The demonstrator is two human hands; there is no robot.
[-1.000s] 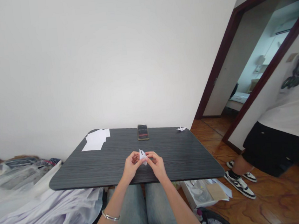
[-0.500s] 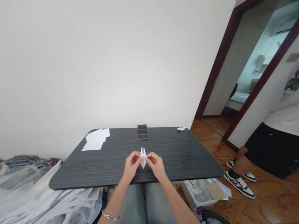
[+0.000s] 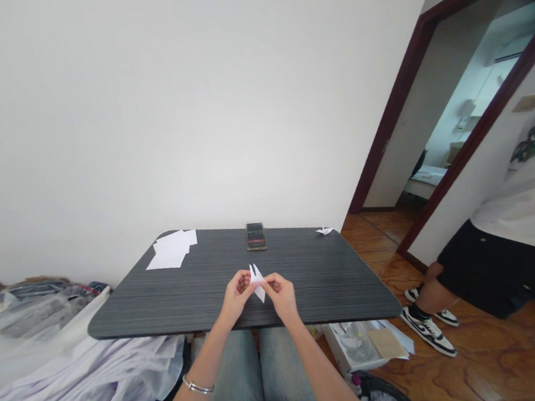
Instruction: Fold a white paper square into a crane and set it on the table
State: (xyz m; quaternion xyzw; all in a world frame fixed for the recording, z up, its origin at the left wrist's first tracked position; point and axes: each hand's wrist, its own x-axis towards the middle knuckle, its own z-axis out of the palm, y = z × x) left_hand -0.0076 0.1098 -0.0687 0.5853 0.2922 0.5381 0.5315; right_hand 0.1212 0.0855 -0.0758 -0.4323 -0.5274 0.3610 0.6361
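Both hands hold a small folded white paper piece [image 3: 257,279] just above the near part of a dark grey table [image 3: 163,299]. My left hand [image 3: 235,298] pinches its left side with curled fingers. My right hand [image 3: 281,295] pinches its right side. Two pointed tips of the paper stick up between the fingers, and a lower point hangs down. A silver bracelet sits on my left wrist.
Loose white sheets [image 3: 172,250] lie at the table's far left, a phone [image 3: 255,236] at the far middle, a folded paper crane [image 3: 324,230] at the far right. A standing person [image 3: 503,247] is at the right by a doorway. White cloth [image 3: 77,383] is heaped left; an open box [image 3: 366,342] sits under the table's right corner.
The folded paper has been turned slightly between my fingers, and its two tips now show. The person at the right has shifted a little. My hands stay in the same place.
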